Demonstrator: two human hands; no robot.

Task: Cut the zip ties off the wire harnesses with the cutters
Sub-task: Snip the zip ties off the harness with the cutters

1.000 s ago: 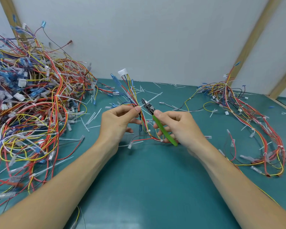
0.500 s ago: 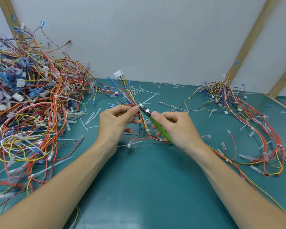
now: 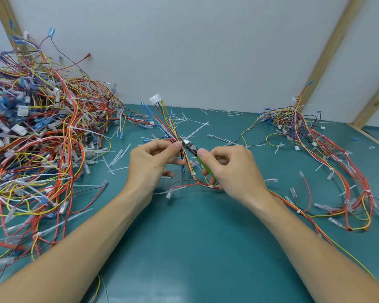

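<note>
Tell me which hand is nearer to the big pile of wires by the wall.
Left. The left hand holds a wire bundle just beside the big pile of wires; the right hand, gripping the cutters, is farther off, across that bundle.

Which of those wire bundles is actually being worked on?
The slim multicoloured wire harness in the middle: the left hand pinches it, and the right hand holds green-handled cutters against it. Both piles lie untouched.
</note>
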